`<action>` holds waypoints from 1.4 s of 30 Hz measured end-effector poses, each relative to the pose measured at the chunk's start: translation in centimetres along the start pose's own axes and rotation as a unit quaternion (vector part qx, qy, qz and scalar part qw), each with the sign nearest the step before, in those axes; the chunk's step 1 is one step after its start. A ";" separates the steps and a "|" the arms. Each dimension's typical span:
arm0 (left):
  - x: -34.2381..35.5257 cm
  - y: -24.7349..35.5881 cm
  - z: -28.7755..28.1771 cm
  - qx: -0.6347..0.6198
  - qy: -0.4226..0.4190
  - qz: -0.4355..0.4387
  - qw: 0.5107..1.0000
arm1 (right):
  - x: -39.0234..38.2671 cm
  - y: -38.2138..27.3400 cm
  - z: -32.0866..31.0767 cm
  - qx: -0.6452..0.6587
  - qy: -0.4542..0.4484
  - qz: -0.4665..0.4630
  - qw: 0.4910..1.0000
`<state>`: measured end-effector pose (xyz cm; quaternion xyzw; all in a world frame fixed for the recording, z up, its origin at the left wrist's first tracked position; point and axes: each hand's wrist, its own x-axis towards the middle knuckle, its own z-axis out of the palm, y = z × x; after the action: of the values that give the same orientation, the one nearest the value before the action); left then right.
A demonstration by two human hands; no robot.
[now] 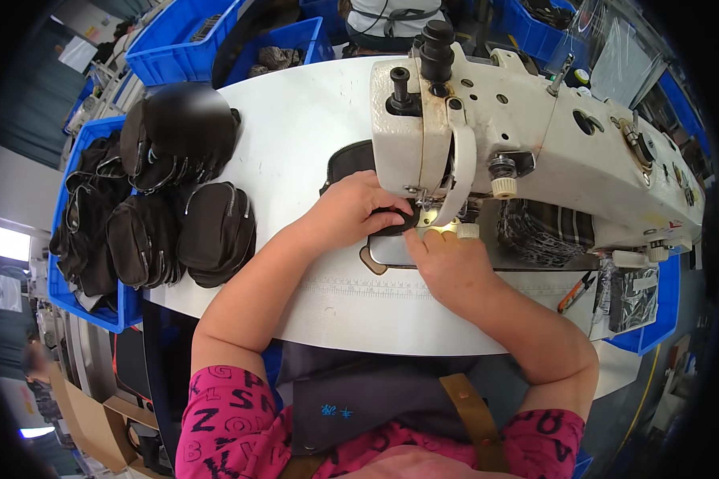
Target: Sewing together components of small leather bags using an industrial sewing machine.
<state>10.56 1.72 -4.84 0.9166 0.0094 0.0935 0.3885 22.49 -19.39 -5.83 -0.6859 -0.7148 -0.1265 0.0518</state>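
A black fabric pouch (350, 162) with a zipper edge lies partly under the head of a white sewing machine (395, 152). My left hand (351, 211) is closed on the pouch beside the presser foot, thumb on top and fingers bent over the cloth. My right hand (455, 267) is close to the needle plate (430, 217), its fingers bent and the fingertips at the near edge of the black cloth. The machine head and both hands hide part of the pouch.
Several black zippered pouches (216, 231) are stacked on the left of the white table (295, 104), beside a blue bin (64, 263) of more. Folded plaid cloth (543, 231) sits beneath the machine arm. Orange-handled snips (574, 294) lie at right. A person (395, 17) sits across.
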 end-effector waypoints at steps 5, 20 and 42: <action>-0.1 0.2 0.3 0.096 0.025 0.017 0.995 | -0.2 -0.1 0.3 0.024 -0.012 -0.002 1.000; 0.0 0.6 0.5 0.138 0.058 0.027 0.988 | -0.3 0.2 0.1 0.048 -0.002 0.008 0.999; -0.3 1.4 1.2 0.114 0.066 -0.012 0.991 | -0.4 0.0 0.4 0.052 -0.005 0.011 0.999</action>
<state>10.38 -0.14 -4.78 0.9467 0.0567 0.1475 0.2807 22.52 -19.70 -6.34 -0.6907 -0.7131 -0.0852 0.0850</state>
